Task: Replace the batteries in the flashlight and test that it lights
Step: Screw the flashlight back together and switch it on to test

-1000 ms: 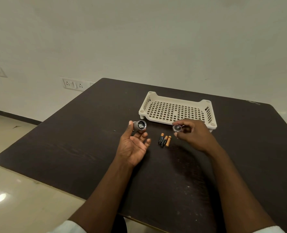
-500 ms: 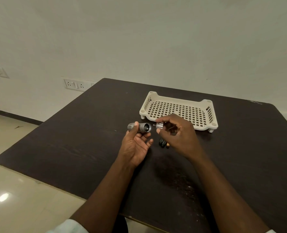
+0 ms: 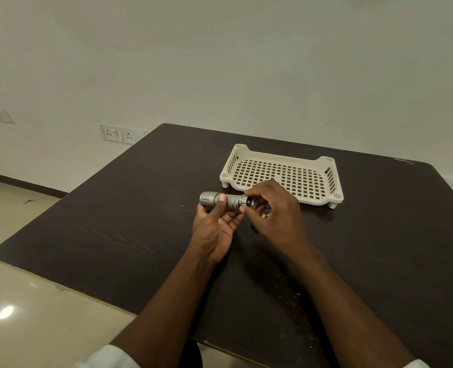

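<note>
A dark wooden bench [image 3: 119,235] stands against a pale wall, a cream slotted tray [image 3: 283,158] near its far edge. Above the bench, just before the tray, the grey flashlight [image 3: 220,200] lies sideways between both hands. The left hand [image 3: 214,227] holds its barrel, thumb on top, wide head pointing left. The right hand [image 3: 273,213] pinches the tail cap [image 3: 246,201] at the barrel's right end. Batteries [image 3: 265,215] (orange tips only) peek out beneath the right hand.
</note>
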